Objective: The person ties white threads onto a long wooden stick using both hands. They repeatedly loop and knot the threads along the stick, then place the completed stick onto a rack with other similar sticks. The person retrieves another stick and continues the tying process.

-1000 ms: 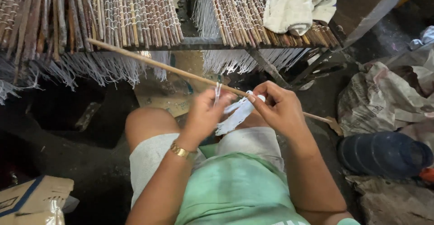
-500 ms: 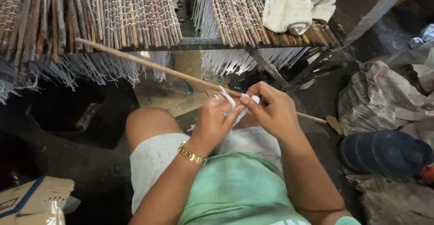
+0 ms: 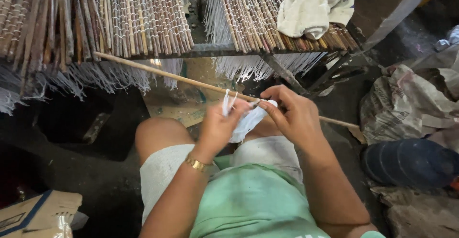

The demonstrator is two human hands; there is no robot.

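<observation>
Bottom left there's a cardboard box [image 3: 36, 214] with a blue stripe, and off to the right some crumpled printed sacks [image 3: 406, 106]. A long thin wooden stick [image 3: 162, 74] runs slantwise over the knees. Left hand [image 3: 217, 128] pinches white string [image 3: 228, 102] at the stick, right hand [image 3: 294, 116] closed on a white strip bundle [image 3: 248, 121], both just below the woven stick mats [image 3: 138, 18].

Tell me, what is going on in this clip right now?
A seated person works both hands on white string around a long thin wooden stick lying across their lap. The left hand pinches the strands; the right hand grips them at the stick. Woven stick mats hang on a frame ahead, a white cloth on top.
</observation>
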